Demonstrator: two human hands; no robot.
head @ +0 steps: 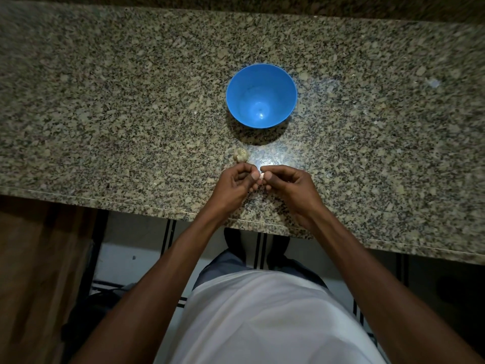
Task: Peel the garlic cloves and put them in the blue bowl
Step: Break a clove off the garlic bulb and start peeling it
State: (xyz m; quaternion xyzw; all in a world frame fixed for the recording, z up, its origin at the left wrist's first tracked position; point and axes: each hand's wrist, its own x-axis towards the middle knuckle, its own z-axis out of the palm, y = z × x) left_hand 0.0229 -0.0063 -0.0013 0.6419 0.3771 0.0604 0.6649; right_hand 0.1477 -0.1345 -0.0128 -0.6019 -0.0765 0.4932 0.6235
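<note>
A blue bowl (pixel 261 95) stands on the speckled granite counter (pixel 131 114), and nothing shows inside it. Just in front of it lies a pale garlic bulb (pixel 240 155). Nearer the counter's front edge, my left hand (pixel 235 183) and my right hand (pixel 286 183) meet. Both pinch one small pale garlic clove (pixel 261 175) between thumbs and fingertips. Most of the clove is hidden by the fingers.
The counter's front edge (pixel 157 210) runs across the view below my hands. Under it show a tiled floor, my feet and my white shirt. A wooden surface (pixel 39 271) sits at lower left.
</note>
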